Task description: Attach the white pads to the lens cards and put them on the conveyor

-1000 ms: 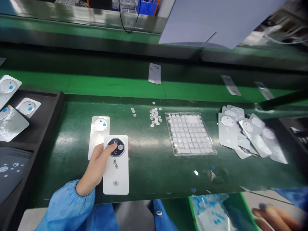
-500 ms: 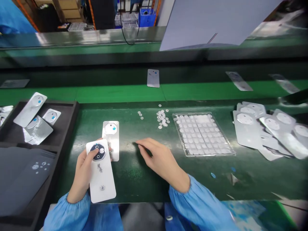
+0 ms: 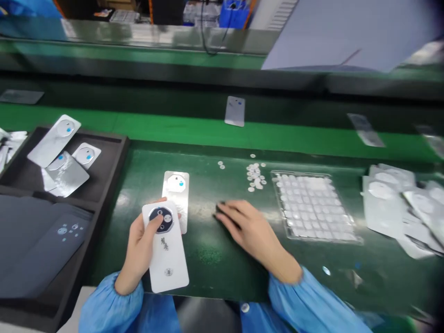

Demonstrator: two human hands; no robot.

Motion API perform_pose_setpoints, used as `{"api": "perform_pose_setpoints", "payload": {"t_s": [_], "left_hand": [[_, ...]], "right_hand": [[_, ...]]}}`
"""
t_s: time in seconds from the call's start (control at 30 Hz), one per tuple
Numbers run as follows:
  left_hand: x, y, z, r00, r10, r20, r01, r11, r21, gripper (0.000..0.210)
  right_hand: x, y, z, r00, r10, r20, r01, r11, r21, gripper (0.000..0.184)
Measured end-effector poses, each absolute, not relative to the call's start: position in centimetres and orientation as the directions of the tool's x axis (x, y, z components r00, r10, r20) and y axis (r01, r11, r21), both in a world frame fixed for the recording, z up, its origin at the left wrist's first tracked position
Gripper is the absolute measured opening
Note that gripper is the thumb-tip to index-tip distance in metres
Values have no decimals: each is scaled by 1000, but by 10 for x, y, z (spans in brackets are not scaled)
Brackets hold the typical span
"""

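My left hand [image 3: 140,247] is closed around a white phone back cover [image 3: 169,266], its thumb on the black round camera area near the top. Small dark markings show below that area. Just behind it a silvery back cover [image 3: 176,187] with a blue dot lies on the green table, partly hidden by the held one. My right hand [image 3: 255,236] hovers at or just above the tabletop to the right. Its thumb and forefinger nearly meet, with something dark at the tips that blur keeps me from making out. Small white rings [image 3: 255,175] lie beyond it.
A clear tray [image 3: 317,208] of white round pieces sits right of the rings. Stacked covers [image 3: 383,199] lie far right. At left, a dark divided box [image 3: 120,159] holds silvery covers and grey sheets [image 3: 24,245]. Another cover [image 3: 235,111] rests on the green strip behind.
The view has swung so that the whole scene appears further right. My left hand keeps the same hold on the white cover. Relative to the table, my right hand has barely moved.
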State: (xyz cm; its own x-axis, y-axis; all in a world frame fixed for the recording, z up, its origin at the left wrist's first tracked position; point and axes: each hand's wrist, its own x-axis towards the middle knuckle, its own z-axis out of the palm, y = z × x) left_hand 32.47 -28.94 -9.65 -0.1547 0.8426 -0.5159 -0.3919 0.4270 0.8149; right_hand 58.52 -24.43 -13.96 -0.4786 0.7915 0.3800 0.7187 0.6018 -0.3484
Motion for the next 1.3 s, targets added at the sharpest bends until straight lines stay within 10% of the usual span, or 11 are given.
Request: {"api": "perform_pose_setpoints", "payload": {"t_s": [0.47, 1.3], "left_hand": [[341, -285, -89, -55, 852, -521, -442, 447, 778, 66], [348, -285, -85, -42, 879, -475, -357, 431, 829, 65]], "right_hand": [[625, -379, -152, -670, 638, 380, 489, 764, -422, 30], [588, -383, -144, -192, 960, 205, 285, 254, -924, 20]]}}
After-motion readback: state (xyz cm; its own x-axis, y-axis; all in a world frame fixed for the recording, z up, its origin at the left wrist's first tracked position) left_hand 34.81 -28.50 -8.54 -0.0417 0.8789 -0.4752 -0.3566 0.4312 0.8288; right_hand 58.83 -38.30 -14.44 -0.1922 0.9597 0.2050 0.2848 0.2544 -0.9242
